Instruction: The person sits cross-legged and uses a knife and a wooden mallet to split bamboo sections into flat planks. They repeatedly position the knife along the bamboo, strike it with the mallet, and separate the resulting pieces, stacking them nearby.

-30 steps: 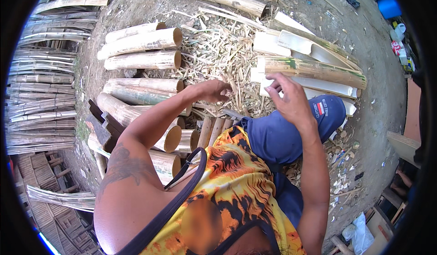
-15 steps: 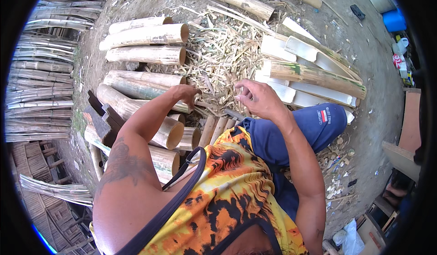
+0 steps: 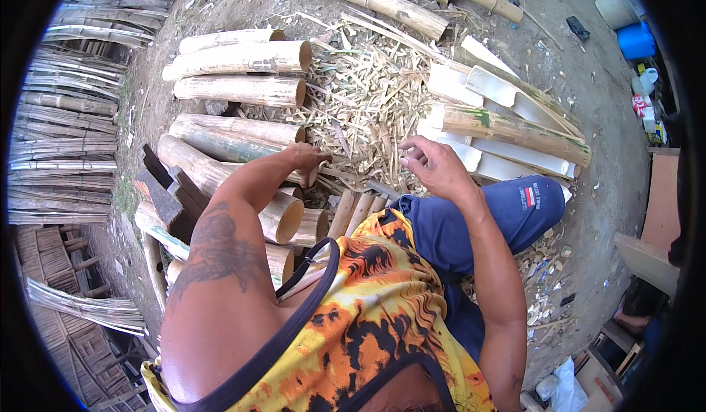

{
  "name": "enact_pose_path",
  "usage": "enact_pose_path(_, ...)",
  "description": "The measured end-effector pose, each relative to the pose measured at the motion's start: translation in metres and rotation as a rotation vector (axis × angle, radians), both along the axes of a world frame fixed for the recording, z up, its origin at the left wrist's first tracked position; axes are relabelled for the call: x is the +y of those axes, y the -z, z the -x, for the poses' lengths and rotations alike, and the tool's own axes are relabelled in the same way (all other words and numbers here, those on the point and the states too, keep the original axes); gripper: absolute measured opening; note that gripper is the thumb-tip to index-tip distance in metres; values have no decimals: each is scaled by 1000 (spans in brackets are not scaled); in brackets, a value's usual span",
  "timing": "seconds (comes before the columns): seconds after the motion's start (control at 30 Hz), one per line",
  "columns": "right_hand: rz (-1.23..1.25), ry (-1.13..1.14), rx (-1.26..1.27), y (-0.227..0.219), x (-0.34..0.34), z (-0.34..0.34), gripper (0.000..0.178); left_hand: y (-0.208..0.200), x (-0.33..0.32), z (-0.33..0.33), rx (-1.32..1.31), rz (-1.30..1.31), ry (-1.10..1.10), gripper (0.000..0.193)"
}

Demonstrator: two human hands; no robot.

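- We see bare ground [image 3: 588, 81], grey and dusty, spreading away on every side of our two hands.
- Stacked bamboo logs [image 3: 235, 59] lie to the left of and beyond our left hand, thick pale cylinders with cut ends facing right.
- A heap of bamboo shavings [image 3: 368, 103] sits just beyond both hands, filling the space between them and reaching further out.
- Split bamboo pieces [image 3: 507, 129], white inside with one green-skinned length on top, lie just right of and beyond our right hand.
- Our blue shorts [image 3: 507, 213] cover the knee directly beneath the right wrist.
- Our left hand [image 3: 307, 156] reaches forward with fingers curled downward at the end of a bamboo log [image 3: 235, 129], touching it; we cannot tell whether it grips anything.
- Our right hand [image 3: 434, 165] hovers over the edge of the shavings, fingers loosely bent and half open, holding nothing we can make out.
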State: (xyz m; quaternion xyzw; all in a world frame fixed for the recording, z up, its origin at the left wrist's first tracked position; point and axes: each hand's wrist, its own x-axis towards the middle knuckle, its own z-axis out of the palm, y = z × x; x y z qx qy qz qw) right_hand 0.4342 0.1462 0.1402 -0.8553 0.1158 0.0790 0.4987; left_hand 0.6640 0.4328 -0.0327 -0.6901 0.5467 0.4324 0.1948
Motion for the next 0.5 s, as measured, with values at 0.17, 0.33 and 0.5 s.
enact_pose_path(0.17, -17, 16, 15, 8, -1, 6, 28, -31, -24, -10, -34, 123, -41, 110)
enact_pose_path(0.33, 4, 12, 27, 9, 2, 7, 28, -77, -89, -14, -113, 492, -162, 96)
enact_pose_path(0.5, 17, 60, 53, 6, -6, 17, 28, -91, -136, 14, -126, 738, -255, 91)
